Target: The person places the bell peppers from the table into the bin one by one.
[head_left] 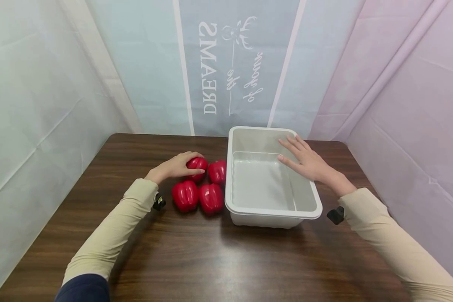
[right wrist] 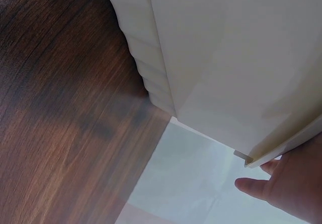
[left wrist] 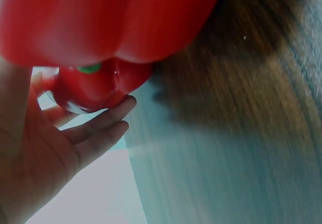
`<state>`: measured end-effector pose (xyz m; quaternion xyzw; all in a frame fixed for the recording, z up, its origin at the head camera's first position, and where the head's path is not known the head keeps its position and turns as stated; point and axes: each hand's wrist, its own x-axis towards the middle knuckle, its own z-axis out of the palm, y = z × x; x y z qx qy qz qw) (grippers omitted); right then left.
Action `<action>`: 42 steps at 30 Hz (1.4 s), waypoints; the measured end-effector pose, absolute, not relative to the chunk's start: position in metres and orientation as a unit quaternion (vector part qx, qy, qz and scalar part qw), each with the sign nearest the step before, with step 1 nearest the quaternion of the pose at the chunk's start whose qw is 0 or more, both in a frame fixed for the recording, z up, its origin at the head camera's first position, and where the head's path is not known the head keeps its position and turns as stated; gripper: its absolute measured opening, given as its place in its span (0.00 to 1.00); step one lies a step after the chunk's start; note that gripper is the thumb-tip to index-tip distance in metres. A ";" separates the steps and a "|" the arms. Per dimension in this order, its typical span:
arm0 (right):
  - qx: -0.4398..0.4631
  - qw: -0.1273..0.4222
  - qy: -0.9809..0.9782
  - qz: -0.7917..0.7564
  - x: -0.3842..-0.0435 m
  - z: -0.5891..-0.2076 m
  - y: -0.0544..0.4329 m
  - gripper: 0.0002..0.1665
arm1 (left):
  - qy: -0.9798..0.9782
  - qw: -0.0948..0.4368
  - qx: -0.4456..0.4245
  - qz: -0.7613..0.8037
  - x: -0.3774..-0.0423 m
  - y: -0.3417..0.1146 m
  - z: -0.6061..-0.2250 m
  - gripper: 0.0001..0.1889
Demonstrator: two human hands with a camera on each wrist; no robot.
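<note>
My left hand (head_left: 176, 166) curls over a red bell pepper (head_left: 197, 162) at the back left of a group, thumb on its near side and fingers on its far side. In the left wrist view, the fingers go round this pepper (left wrist: 95, 90), whose green stem end shows, while a nearer pepper (left wrist: 110, 22) covers part of it. Beside it lie more red bell peppers (head_left: 185, 196), close together. My right hand (head_left: 305, 161) reaches over the right rim of a white plastic bin (head_left: 262, 184), its fingers spread above the inside. Seen from the right wrist, the hand (right wrist: 297, 183) is at the bin's rim.
Everything stands on a dark wood-grain table (head_left: 196, 256). The bin stands just right of the peppers, its left wall next to them. Pale fabric walls close in the sides, and a printed blue-grey cloth (head_left: 238, 84) hangs behind the back edge.
</note>
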<state>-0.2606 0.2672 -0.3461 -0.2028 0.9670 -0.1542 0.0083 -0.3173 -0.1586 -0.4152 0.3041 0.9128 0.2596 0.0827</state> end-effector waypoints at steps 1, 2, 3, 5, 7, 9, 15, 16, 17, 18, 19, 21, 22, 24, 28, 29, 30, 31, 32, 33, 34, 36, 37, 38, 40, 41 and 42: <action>-0.203 0.008 0.967 -0.155 -0.261 -0.347 0.267 0.38 | 0.913 0.082 0.303 0.260 -0.318 -0.159 -0.416 0.27; -0.203 0.009 0.967 -0.156 -0.261 -0.347 0.267 0.38 | 0.914 0.083 0.302 0.260 -0.318 -0.160 -0.417 0.26; -0.204 0.009 0.966 -0.156 -0.261 -0.347 0.267 0.38 | 0.914 0.084 0.300 0.261 -0.319 -0.161 -0.419 0.26; -0.205 0.008 0.966 -0.157 -0.261 -0.348 0.267 0.38 | 0.913 0.084 0.299 0.264 -0.320 -0.162 -0.421 0.26; -0.205 0.007 0.966 -0.157 -0.261 -0.348 0.268 0.38 | 0.913 0.085 0.296 0.268 -0.321 -0.163 -0.422 0.26; -0.206 0.005 0.966 -0.158 -0.262 -0.349 0.268 0.38 | 0.912 0.085 0.296 0.271 -0.322 -0.163 -0.422 0.26; -0.208 0.001 0.965 -0.160 -0.262 -0.349 0.268 0.38 | 0.910 0.084 0.307 0.267 -0.324 -0.162 -0.419 0.28; -0.208 0.000 0.965 -0.159 -0.262 -0.349 0.268 0.38 | 0.910 0.083 0.308 0.266 -0.324 -0.162 -0.418 0.28; -0.208 0.000 0.965 -0.159 -0.261 -0.348 0.268 0.38 | 0.910 0.082 0.308 0.265 -0.324 -0.162 -0.418 0.28; -0.208 0.001 0.965 -0.160 -0.261 -0.348 0.268 0.38 | 0.911 0.081 0.308 0.263 -0.324 -0.161 -0.417 0.28; -0.208 0.001 0.965 -0.160 -0.261 -0.348 0.268 0.38 | 0.911 0.079 0.308 0.261 -0.324 -0.161 -0.417 0.28; -0.208 0.001 0.965 -0.161 -0.261 -0.348 0.268 0.38 | 0.913 0.077 0.307 0.258 -0.325 -0.161 -0.416 0.28; -0.208 0.001 0.965 -0.161 -0.261 -0.348 0.268 0.38 | 0.914 0.076 0.306 0.256 -0.325 -0.161 -0.416 0.28; -0.209 0.001 0.964 -0.162 -0.261 -0.348 0.267 0.38 | 0.914 0.075 0.308 0.255 -0.326 -0.161 -0.415 0.29; -0.210 0.001 0.964 -0.165 -0.260 -0.348 0.267 0.38 | 0.915 0.075 0.303 0.256 -0.327 -0.160 -0.412 0.28; -0.210 0.001 0.964 -0.165 -0.260 -0.348 0.267 0.38 | 0.915 0.074 0.303 0.257 -0.327 -0.160 -0.411 0.28; -0.210 0.002 0.964 -0.165 -0.260 -0.348 0.267 0.38 | 0.915 0.073 0.302 0.257 -0.328 -0.160 -0.410 0.27; -0.210 0.002 0.963 -0.166 -0.260 -0.348 0.267 0.38 | 0.915 0.072 0.302 0.260 -0.328 -0.160 -0.409 0.27; -0.211 0.002 0.963 -0.166 -0.261 -0.348 0.267 0.38 | 0.914 0.070 0.303 0.261 -0.328 -0.160 -0.408 0.27; -0.210 0.002 0.963 -0.166 -0.261 -0.348 0.267 0.38 | 0.913 0.069 0.303 0.263 -0.328 -0.160 -0.407 0.26; -0.210 0.002 0.963 -0.166 -0.261 -0.348 0.267 0.38 | 0.913 0.068 0.304 0.264 -0.328 -0.160 -0.406 0.26; -0.211 0.004 0.963 -0.167 -0.262 -0.348 0.267 0.38 | 0.911 0.068 0.305 0.270 -0.329 -0.160 -0.405 0.26; -0.210 0.003 0.963 -0.168 -0.262 -0.348 0.267 0.38 | 0.910 0.067 0.305 0.273 -0.329 -0.160 -0.404 0.26; -0.209 0.005 0.963 -0.168 -0.262 -0.348 0.267 0.38 | 0.910 0.067 0.304 0.275 -0.329 -0.160 -0.403 0.26; -0.209 0.005 0.963 -0.168 -0.262 -0.349 0.268 0.38 | 0.909 0.064 0.304 0.278 -0.331 -0.160 -0.402 0.26; -0.208 0.006 0.964 -0.167 -0.263 -0.349 0.268 0.38 | 0.908 0.063 0.303 0.281 -0.331 -0.161 -0.402 0.26; -0.208 0.006 0.964 -0.167 -0.263 -0.349 0.268 0.38 | 0.908 0.061 0.302 0.283 -0.332 -0.161 -0.402 0.26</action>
